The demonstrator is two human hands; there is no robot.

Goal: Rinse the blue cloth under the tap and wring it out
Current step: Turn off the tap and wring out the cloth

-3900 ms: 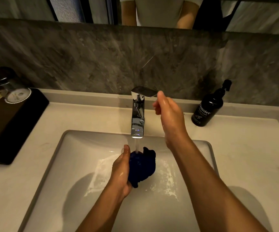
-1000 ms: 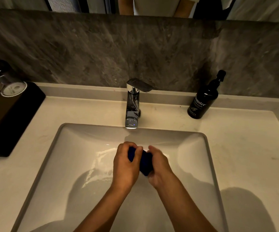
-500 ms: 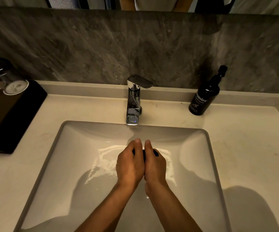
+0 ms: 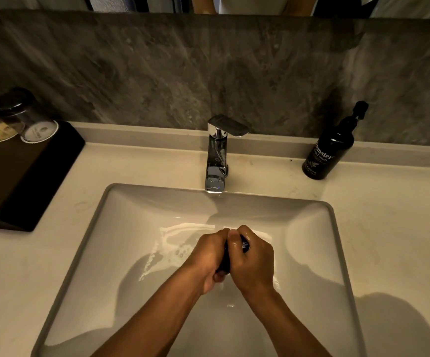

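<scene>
Nearest, at 6 o'clock: two bare forearms rising from the bottom edge, meeting over the middle of the sink [image 4: 90,228]. Left hand [image 4: 208,256] and right hand [image 4: 254,261] pressed side by side, knuckles up, each grip clamped tight on the blue cloth [image 4: 226,258]. Cloth squeezed into a narrow, dark navy roll, almost wholly hidden inside the two fists; only a thin dark strip between the hands and a wet, glinting scrap at the right hand's fingertips showing. Held above the basin floor, at the centre of the sink, below and in front of the tap's spout. Just past the hands, towards 11 o'clock: a bright film of water with bubbles on the basin floor. Further out, at 12 o'clock: chrome tap [image 4: 217,155] on the pale table [image 4: 389,228], handle on top, no stream visible from the spout. At 2 o'clock, by the back ledge: black pump bottle [image 4: 328,155] of hand wash. At 10 o'clock: black tray [image 4: 26,176] carrying two covered glasses [image 4: 26,119]. Farthest: grey stone splashback [image 4: 157,68], mirror edge above.
</scene>
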